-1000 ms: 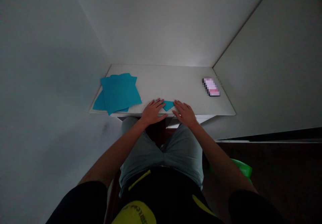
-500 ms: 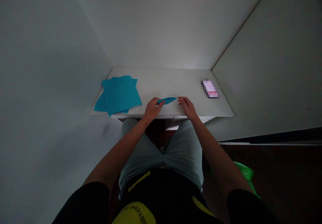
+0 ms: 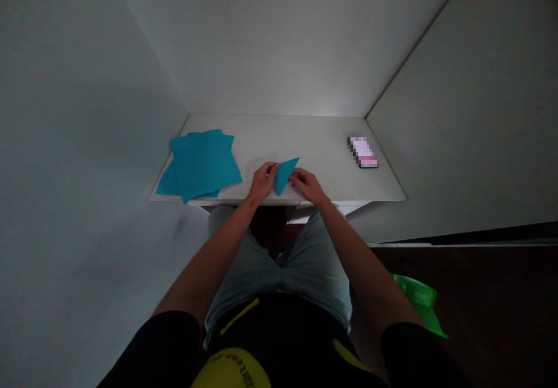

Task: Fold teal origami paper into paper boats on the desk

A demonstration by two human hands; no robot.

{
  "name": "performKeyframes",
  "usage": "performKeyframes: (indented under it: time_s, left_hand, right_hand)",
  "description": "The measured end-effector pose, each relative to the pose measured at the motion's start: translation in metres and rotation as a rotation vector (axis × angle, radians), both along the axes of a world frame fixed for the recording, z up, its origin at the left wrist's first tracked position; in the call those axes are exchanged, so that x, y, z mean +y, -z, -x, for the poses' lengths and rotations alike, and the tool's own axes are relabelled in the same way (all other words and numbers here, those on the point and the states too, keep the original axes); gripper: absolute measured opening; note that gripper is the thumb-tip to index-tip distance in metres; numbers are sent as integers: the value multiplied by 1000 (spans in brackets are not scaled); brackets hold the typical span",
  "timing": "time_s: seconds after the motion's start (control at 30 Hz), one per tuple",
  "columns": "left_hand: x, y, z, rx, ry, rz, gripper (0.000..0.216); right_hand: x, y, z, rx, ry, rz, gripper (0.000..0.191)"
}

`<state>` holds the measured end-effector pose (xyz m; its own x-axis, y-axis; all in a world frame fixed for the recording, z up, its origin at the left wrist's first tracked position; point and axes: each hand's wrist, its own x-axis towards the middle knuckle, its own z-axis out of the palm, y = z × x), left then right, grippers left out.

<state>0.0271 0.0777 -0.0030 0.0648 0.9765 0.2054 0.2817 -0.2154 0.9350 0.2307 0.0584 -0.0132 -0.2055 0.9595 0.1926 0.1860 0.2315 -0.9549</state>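
Between my hands is a small piece of folded blue paper (image 3: 285,175), shaped like a triangle with one point up to the right and one down. My left hand (image 3: 264,180) pinches its left edge between thumb and fingers. On the other side, my right hand (image 3: 307,184) has its fingertips closed at the paper's right edge. Both hands are just above the near part of the white table (image 3: 279,135). To the left lie several loose blue paper sheets (image 3: 204,164), overlapping at different angles.
A phone (image 3: 363,152) with a blurred, lit screen lies at the table's right end. Walls rise at the back and left, and a pale panel (image 3: 457,115) stands at the right. Below right, a green plastic object (image 3: 416,295) sits on the dark floor.
The folded paper has turned from a thin, edge-on sliver to a broad triangular face. My right hand has moved left and now meets its edge.
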Motion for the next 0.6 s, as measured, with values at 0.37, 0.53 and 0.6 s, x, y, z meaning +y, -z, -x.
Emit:
performKeyframes:
  time_s: [0.37,0.53,0.6]
  left_hand:
    - [1,2,7,-49,93,32,47]
    - [1,-1,8,-48,74,32,48]
    - [2,0,9,-47,75,36,49]
  right_hand:
    - [-4,-2,2,-47,18,-24,38]
    - [-8,-5,0,-12,4,-5,44]
    - [-8,-4,0,-4,-3,-6,44]
